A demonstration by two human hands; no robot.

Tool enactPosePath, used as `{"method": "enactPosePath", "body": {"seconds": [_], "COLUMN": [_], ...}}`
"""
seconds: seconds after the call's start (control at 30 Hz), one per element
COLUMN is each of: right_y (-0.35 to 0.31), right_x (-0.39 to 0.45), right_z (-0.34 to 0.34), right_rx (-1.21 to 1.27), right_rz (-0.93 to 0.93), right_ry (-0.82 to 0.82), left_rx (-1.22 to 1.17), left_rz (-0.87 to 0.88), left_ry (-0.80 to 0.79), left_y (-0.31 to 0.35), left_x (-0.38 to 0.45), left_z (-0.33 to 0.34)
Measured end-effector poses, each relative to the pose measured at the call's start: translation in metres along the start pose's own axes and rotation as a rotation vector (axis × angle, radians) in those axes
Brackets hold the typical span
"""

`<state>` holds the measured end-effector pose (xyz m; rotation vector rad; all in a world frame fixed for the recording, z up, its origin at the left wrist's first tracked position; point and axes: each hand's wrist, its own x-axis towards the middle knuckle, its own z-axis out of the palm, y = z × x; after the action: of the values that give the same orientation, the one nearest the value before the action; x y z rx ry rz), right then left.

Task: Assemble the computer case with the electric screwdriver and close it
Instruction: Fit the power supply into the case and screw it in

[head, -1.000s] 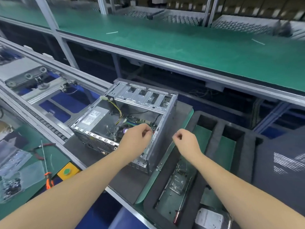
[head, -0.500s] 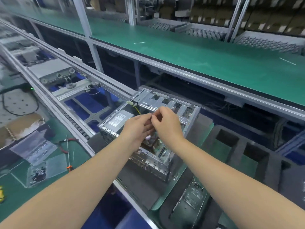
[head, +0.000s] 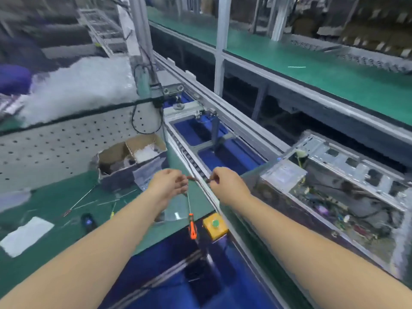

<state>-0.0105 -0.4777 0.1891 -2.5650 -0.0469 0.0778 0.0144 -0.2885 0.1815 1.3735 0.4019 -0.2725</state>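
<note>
pinching a dark cable (head: 196, 179) between both hands, left (head: 167, 184), right (head: 226, 184).

Two hands, one open computer case on the line

Counted at the bench: one left hand (head: 168, 184) and one right hand (head: 227, 185), which share a single dark cable (head: 196, 179) between them; one computer case (head: 338, 181), lid off; one orange-handled screwdriver (head: 191, 226); one yellow button box (head: 215, 226) carrying one green button; one cardboard box (head: 131, 157) split into two compartments; one white sheet (head: 25, 235); one small dark device (head: 88, 221). The thin loose rods on the green mat (head: 51, 208) are too blurred to count.
</note>
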Motion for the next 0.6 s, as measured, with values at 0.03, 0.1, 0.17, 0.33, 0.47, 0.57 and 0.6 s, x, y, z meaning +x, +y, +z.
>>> {"method": "enactPosePath", "body": {"seconds": [0.03,0.1,0.17,0.33,0.47,0.57,0.6], "right_y": [-0.011,-0.028,-0.042,-0.074,-0.102,-0.129,-0.139], "right_x": [0.011,0.031,0.044,0.060,0.068,0.067,0.065], "right_z": [0.018,0.054,0.088,0.168,0.229,0.274,0.288], "right_rx": [-0.029,-0.081,-0.121,-0.198,-0.224,-0.223,-0.225], "right_rz": [0.024,0.053,0.068,0.080,0.031,-0.021,-0.042], "right_ry": [-0.047,-0.123,-0.195,-0.395,-0.522,-0.580,-0.597], "left_rx": [0.008,0.026,0.047,0.030,0.030,0.032,0.033], "left_rz": [-0.013,-0.029,-0.049,-0.107,-0.122,-0.164,-0.176], "left_ry": [0.028,0.070,0.105,0.180,0.283,0.371,0.395], "left_y": [0.003,0.005,0.004,-0.009,-0.030,-0.049,-0.056], "left_x": [0.010,0.027,0.037,0.052,0.059,0.057,0.056], "left_z": [-0.033,-0.090,-0.133,-0.198,-0.245,-0.283,-0.295]}}
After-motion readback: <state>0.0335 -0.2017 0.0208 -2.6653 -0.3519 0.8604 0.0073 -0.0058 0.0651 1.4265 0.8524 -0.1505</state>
